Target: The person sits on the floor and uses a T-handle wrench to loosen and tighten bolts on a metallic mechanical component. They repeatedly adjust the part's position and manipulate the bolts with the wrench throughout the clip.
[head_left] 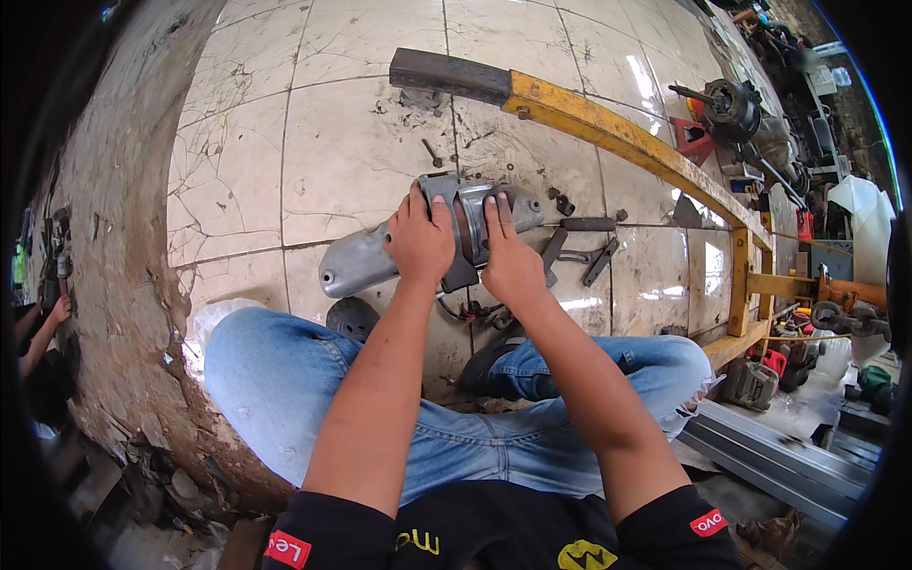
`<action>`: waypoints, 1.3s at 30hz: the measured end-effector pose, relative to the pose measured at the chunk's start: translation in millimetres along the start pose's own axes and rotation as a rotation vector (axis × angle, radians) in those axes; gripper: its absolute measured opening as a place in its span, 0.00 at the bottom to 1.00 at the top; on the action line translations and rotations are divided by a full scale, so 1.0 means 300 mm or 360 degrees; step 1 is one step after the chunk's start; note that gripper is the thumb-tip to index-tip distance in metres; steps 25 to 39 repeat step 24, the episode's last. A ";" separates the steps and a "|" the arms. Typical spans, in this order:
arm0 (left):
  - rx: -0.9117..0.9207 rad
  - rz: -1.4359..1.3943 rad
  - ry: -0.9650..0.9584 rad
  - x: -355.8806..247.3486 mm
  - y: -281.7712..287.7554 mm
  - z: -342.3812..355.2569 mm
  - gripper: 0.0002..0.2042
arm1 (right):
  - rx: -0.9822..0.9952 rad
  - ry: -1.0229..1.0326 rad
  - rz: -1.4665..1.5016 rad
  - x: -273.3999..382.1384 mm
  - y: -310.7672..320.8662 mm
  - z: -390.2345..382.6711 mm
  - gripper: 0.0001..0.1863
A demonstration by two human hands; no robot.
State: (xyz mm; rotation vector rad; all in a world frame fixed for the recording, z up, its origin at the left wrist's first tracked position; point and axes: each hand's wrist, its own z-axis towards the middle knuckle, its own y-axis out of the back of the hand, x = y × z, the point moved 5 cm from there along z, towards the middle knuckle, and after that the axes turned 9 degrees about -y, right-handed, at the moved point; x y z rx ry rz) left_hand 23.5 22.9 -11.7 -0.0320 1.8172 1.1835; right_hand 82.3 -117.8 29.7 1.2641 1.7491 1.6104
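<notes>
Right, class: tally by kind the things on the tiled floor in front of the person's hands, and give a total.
Grey metal cover under the left hand and right hand: 1
Dark flat brackets: 2
Loose bolt: 1
Yellow steel beam: 1
Total: 5

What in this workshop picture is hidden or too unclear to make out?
Head view only:
- The middle of the grey metal cover lies under the left hand and right hand.
- Whether the fingers grip or just press: unclear.
- The small dark parts below the cover are half hidden by the right wrist.
- The machinery at the upper right is bent and cut by the rim.
- Another person's hand at the left edge: whatever it works on is too dark.
</notes>
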 end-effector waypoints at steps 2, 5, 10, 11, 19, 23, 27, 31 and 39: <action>0.0010 -0.0008 -0.0007 -0.002 0.000 0.002 0.28 | -0.0036 0.0047 0.0019 -0.029 -0.034 -0.037 0.44; 0.0001 0.0022 0.0009 0.015 0.003 0.001 0.28 | 0.0116 0.0036 -0.0083 -0.014 -0.071 -0.142 0.46; -0.0021 0.0002 -0.0049 0.018 -0.009 0.007 0.29 | -0.0081 -0.0025 -0.0093 0.001 -0.068 -0.100 0.44; -0.0006 -0.0007 -0.0061 0.013 -0.008 0.009 0.29 | -0.0119 -0.0080 -0.0062 0.010 -0.046 -0.071 0.44; 0.0010 0.0011 -0.0094 0.005 -0.003 0.016 0.29 | -0.0066 -0.0100 -0.0077 -0.011 -0.147 -0.192 0.42; 0.0023 -0.0037 -0.0131 0.017 -0.011 0.023 0.28 | -0.0045 -0.0237 0.0143 -0.001 -0.150 -0.165 0.46; 0.0041 -0.0083 -0.0136 0.020 -0.010 0.021 0.28 | 0.0054 -0.0245 0.0159 0.011 -0.165 -0.189 0.47; 0.0041 -0.0083 -0.0136 0.020 -0.010 0.021 0.28 | 0.0054 -0.0245 0.0159 0.011 -0.165 -0.189 0.47; 0.0041 -0.0083 -0.0136 0.020 -0.010 0.021 0.28 | 0.0054 -0.0245 0.0159 0.011 -0.165 -0.189 0.47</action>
